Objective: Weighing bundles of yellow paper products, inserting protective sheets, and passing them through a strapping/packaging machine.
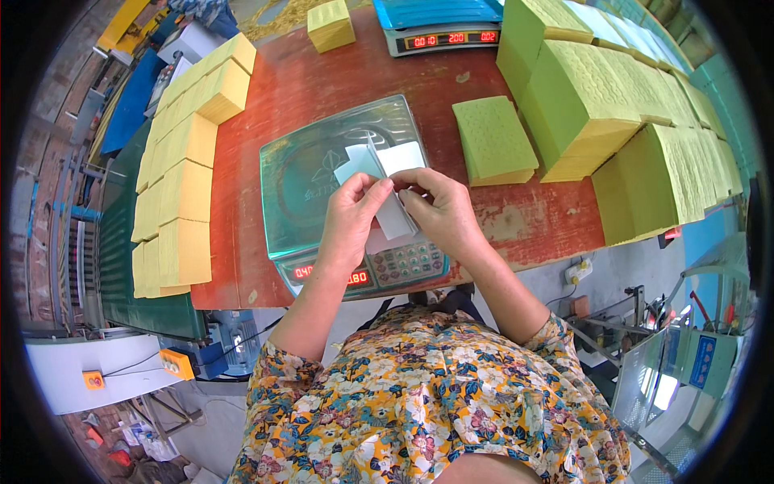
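My left hand and my right hand meet over the pan of a digital scale. Between their pinched fingertips is a thin white paper slip, standing out below the fingers. More white paper shows just beyond my fingers, above the pan; whether it is one piece with the slip I cannot tell. The pan has a clear greenish cover, and its keypad and lit red display lie beneath my wrists. Right of the scale lies a stack of yellow-green textured paper.
Tall stacks of yellow-green paper line the right of the red table. Yellow blocks line its left edge, and a small one sits at the back. A second scale with a blue top stands at the far side.
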The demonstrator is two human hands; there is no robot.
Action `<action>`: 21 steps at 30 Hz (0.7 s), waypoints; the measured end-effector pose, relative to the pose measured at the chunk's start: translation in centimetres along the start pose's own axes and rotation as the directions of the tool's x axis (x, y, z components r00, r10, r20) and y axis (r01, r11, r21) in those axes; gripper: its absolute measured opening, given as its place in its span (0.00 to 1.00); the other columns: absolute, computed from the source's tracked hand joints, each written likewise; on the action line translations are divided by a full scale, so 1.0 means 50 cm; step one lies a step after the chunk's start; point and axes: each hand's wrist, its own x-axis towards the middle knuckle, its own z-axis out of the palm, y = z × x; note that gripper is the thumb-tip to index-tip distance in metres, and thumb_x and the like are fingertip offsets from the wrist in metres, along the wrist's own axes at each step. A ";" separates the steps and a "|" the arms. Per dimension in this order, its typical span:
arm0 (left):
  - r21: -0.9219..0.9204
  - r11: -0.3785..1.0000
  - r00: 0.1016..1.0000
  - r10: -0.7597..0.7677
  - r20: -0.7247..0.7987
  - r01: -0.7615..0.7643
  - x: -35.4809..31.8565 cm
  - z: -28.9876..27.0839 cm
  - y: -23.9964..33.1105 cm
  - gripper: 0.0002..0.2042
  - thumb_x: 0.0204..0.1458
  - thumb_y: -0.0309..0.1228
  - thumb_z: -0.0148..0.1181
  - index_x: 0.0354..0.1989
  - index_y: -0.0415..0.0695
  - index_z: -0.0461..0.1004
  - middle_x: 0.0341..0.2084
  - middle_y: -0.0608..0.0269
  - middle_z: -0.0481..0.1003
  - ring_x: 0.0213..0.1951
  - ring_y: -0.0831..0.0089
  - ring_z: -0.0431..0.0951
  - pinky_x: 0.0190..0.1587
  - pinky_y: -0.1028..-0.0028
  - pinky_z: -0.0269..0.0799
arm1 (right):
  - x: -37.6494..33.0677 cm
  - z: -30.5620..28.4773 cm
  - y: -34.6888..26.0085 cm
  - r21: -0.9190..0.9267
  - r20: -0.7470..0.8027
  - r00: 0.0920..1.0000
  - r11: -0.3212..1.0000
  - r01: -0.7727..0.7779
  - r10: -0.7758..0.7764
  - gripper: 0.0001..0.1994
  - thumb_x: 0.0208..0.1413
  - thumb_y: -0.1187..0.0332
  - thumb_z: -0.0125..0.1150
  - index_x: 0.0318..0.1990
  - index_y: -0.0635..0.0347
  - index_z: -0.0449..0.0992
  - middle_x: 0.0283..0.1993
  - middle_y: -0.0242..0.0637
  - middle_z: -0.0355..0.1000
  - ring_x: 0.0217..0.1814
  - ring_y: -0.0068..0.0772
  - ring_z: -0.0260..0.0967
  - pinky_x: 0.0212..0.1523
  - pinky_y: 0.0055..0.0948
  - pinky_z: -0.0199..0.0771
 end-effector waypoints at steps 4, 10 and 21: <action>-0.011 1.000 1.000 -0.009 0.011 0.009 0.001 -0.005 -0.007 0.10 0.59 0.37 0.61 0.33 0.44 0.72 0.27 0.72 0.71 0.29 0.87 0.69 0.29 0.81 0.69 | -0.002 0.000 0.002 0.020 -0.025 1.000 1.000 -0.009 0.010 0.11 0.54 0.75 0.57 0.44 0.65 0.79 0.37 0.46 0.78 0.38 0.35 0.77 0.41 0.32 0.76; 0.068 0.997 0.998 0.045 -0.038 -0.042 0.008 -0.019 -0.030 0.07 0.60 0.31 0.57 0.34 0.41 0.74 0.27 0.71 0.72 0.28 0.85 0.70 0.29 0.80 0.69 | 0.002 -0.017 0.005 -0.145 -0.175 0.965 0.975 0.171 -0.196 0.15 0.51 0.80 0.58 0.48 0.64 0.75 0.48 0.46 0.73 0.39 0.36 0.75 0.40 0.31 0.76; 0.256 0.966 0.998 0.035 -0.051 -0.021 -0.003 -0.018 -0.017 0.07 0.60 0.26 0.49 0.39 0.41 0.75 0.31 0.71 0.73 0.33 0.83 0.71 0.33 0.80 0.67 | 0.026 0.011 -0.015 -0.400 -0.022 0.999 0.916 -0.036 0.030 0.18 0.52 0.56 0.62 0.37 0.66 0.77 0.31 0.58 0.75 0.36 0.58 0.76 0.40 0.47 0.76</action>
